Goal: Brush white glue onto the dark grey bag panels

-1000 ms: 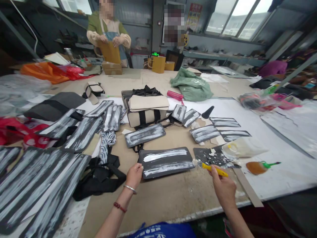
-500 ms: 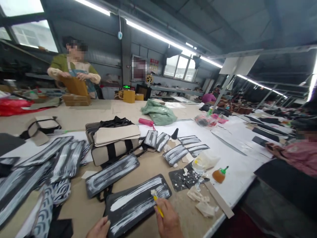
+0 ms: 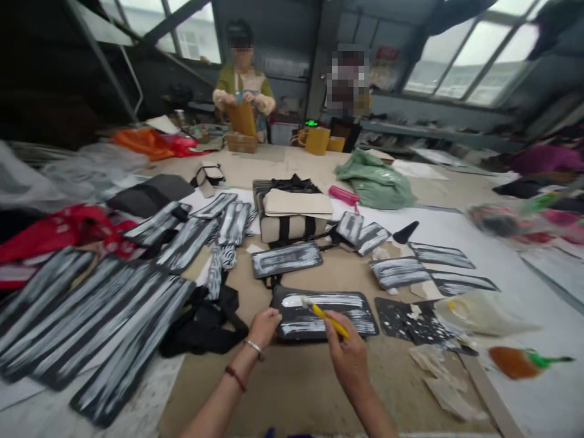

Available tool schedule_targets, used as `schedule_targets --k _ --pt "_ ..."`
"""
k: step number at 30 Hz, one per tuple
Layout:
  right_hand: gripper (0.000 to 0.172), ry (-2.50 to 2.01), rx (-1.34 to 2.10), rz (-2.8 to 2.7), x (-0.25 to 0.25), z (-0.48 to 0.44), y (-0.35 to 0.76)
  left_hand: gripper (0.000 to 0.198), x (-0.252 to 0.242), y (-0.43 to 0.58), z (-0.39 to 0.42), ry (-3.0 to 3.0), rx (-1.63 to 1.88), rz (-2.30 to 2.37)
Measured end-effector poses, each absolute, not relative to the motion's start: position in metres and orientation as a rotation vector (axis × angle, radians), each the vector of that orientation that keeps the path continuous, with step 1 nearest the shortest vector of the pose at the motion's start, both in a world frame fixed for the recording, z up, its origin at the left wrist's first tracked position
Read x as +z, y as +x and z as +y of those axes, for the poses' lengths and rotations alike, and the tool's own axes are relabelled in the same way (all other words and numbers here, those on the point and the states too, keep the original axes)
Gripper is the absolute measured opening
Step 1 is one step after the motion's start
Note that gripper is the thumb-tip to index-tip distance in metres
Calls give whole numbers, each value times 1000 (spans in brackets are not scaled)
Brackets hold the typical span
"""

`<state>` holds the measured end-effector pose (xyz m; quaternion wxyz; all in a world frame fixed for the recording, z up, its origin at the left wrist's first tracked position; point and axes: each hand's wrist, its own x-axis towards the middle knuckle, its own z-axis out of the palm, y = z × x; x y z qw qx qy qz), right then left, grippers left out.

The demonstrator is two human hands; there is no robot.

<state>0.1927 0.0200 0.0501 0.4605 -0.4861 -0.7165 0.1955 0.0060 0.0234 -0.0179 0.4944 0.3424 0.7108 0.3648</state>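
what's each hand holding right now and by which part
The right hand holds the brush by its yellow handle; the left hand holds the dark panel at its left edge.

Closed off, beyond the far edge of the tabletop (image 3: 294,162), by a dull grey wall (image 3: 287,58). Split by a dark upright pillar (image 3: 324,67), marked near its foot by a small, lit green sign (image 3: 311,123). Brightened above the left of that far edge by a window (image 3: 197,31), crossed by a slanting beam (image 3: 176,20), and above the right by larger, divided panes (image 3: 491,55). Hung with a reddish poster (image 3: 385,59), too blurred to read. Lined beneath the panes with a long, cluttered ledge (image 3: 449,139). Very dark at upper left.
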Motion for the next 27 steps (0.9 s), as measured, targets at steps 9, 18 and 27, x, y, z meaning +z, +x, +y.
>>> schedule_targets --k 9,18,27 --pt "23 -911 671 -2018 40 20 163 13 -23 5 19 653 990 1549" --pt "20 -1187 796 -1838 54 -2 205 32 -18 4 17 698 976 1605" --pt "49 -1460 1269 -792 13 7 225 47 4 -4 26 1272 722 1887"
